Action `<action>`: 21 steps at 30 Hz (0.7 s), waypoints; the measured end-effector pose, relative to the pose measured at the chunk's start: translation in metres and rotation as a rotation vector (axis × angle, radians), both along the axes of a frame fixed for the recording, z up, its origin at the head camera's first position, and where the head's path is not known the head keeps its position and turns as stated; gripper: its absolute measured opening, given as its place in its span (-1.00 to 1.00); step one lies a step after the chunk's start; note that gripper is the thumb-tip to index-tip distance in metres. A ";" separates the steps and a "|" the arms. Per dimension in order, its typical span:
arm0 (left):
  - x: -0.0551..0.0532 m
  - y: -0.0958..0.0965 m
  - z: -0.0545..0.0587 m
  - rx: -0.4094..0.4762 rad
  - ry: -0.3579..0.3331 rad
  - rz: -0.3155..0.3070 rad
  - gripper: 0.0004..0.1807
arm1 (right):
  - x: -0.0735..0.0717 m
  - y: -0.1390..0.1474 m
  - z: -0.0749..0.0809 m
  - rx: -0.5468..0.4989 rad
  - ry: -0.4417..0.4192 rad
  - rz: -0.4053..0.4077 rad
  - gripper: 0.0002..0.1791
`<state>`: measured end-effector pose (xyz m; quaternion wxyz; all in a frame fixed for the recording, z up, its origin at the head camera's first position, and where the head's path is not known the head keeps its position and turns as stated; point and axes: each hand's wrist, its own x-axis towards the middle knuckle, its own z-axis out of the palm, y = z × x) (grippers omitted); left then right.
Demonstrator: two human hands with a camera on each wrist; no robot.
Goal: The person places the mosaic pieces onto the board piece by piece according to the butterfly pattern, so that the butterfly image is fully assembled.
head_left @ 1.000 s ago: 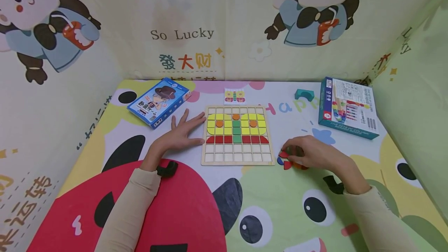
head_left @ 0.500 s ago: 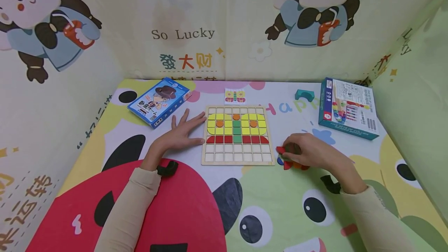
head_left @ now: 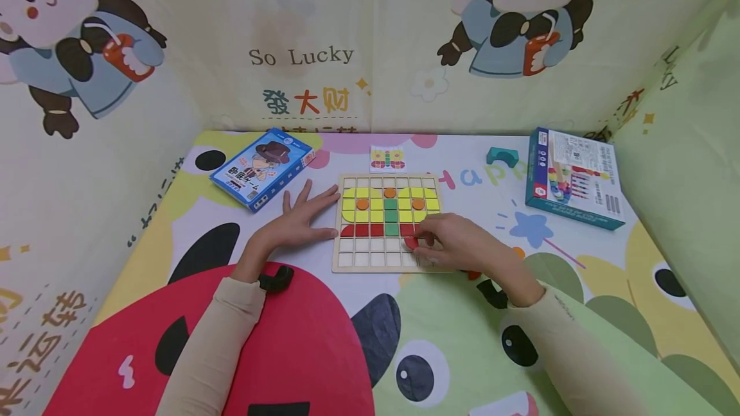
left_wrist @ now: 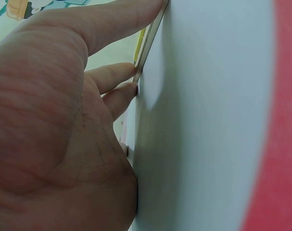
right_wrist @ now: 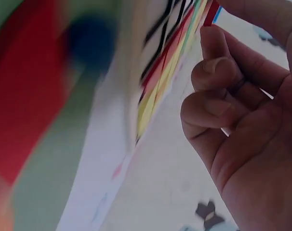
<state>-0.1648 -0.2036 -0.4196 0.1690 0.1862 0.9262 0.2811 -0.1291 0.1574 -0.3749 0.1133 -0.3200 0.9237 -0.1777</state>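
A wooden grid board (head_left: pixel 361 260) lies flat in the middle of the head view. Yellow, green, orange and red pieces fill its middle rows. My left hand (head_left: pixel 297 222) rests beside it with spread fingers, the fingertips and thumb touching its left edge, as the left wrist view also shows. Between thumb and index finger my right hand (head_left: pixel 459 242) pinches a red piece (head_left: pixel 411 242), held over the board just below the red row. That red piece (right_wrist: pixel 211 13) shows at the fingertips in the right wrist view. My right hand covers the board's lower right part.
Behind the board lies a pattern card (head_left: pixel 388 159). A blue box (head_left: pixel 263 169) is at the back left, a teal-edged box (head_left: pixel 575 178) at the back right, near a teal arch block (head_left: pixel 502 156). Loose pieces, including a red one (head_left: pixel 473 275), lie partly hidden under my right forearm.
My right hand has moved left from the loose pieces to the board, carrying a red piece. The left hand has stayed at the board's left edge.
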 end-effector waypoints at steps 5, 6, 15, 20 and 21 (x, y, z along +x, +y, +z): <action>-0.001 0.001 -0.001 -0.004 -0.001 -0.002 0.00 | 0.000 -0.034 -0.005 -0.016 0.058 0.028 -0.77; -0.001 0.001 -0.001 -0.006 0.000 -0.002 -0.01 | 0.000 -0.041 -0.005 -0.021 0.066 0.034 -0.77; -0.001 0.000 0.000 -0.014 0.010 -0.003 -0.01 | 0.000 -0.088 -0.006 -0.016 0.045 0.046 -0.71; -0.001 0.001 0.001 -0.015 0.006 -0.006 -0.01 | -0.001 -0.103 -0.008 -0.026 0.064 0.077 -0.71; -0.001 0.001 0.001 -0.013 0.005 -0.008 -0.02 | -0.002 -0.105 -0.009 -0.027 0.070 0.083 -0.71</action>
